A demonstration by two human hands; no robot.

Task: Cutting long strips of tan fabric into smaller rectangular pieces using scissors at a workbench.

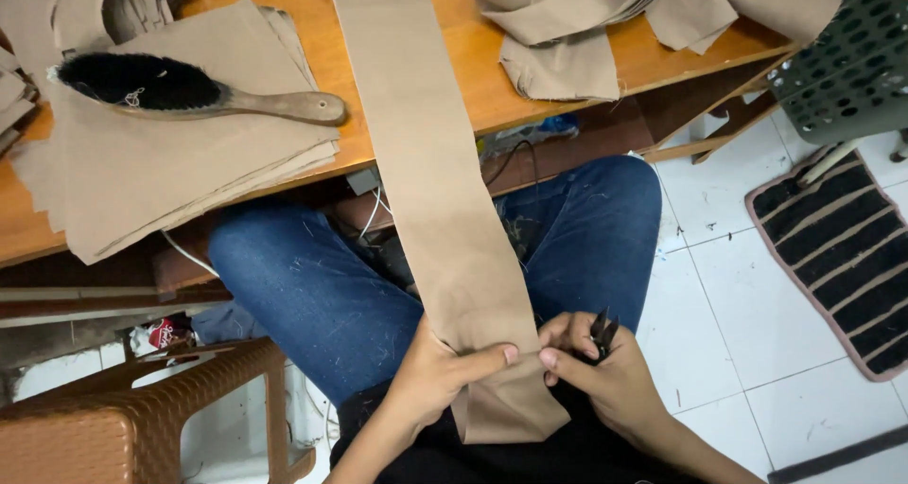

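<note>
Down low, the left hand (430, 375) pinches a long tan cloth strip (430, 181). The right hand (601, 366) pinches it too and grips small black snips (602, 331).

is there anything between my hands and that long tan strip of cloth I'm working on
Nothing visible. The left hand and right hand both pinch the tan fabric strip directly, thumbs on its face, over the lap. The right hand also holds small black thread snips, but they point up beside the strip's edge, not between hand and cloth.
</note>
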